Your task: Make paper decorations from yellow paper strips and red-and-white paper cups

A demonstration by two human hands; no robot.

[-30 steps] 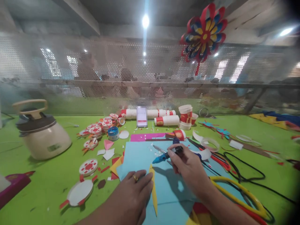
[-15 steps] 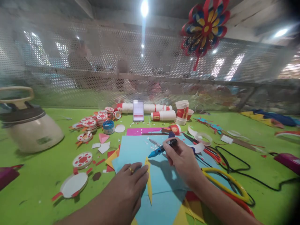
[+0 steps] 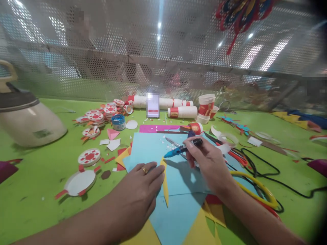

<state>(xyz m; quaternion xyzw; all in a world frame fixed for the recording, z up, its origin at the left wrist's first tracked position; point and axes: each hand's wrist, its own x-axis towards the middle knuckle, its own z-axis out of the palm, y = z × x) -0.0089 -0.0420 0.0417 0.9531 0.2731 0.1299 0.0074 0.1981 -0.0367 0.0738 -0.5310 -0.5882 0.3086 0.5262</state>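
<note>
My right hand [image 3: 211, 165] grips a blue marker [image 3: 176, 151] with a black end, tilted down to the left. The marker's tip is at the upper end of a narrow, pointed yellow paper strip [image 3: 166, 187]; I cannot tell if it touches. My left hand [image 3: 138, 192], with a ring on one finger, lies flat, fingers stretched out, its fingertips at the strip's left edge. Under both hands is light blue paper [image 3: 146, 146], with yellow paper [image 3: 145, 234] showing beneath it. A thin metal tool [image 3: 172, 141] lies behind the marker, partly hidden.
Left stand red-and-white paper discs [image 3: 89, 157], a blue jar [image 3: 118, 122] and a large kettle-like pot [image 3: 30, 122]. A phone [image 3: 152, 106] leans against white paper-cup tubes [image 3: 182, 112]. At right are stacked cups [image 3: 205, 105], a tape roll [image 3: 230, 139], yellow-handled scissors [image 3: 265, 195] and a black cord [image 3: 276, 168].
The view has tipped downward, so the table things sit higher in the picture. Both hands keep nearly the same place on the paper, the marker still at the strip's upper end.
</note>
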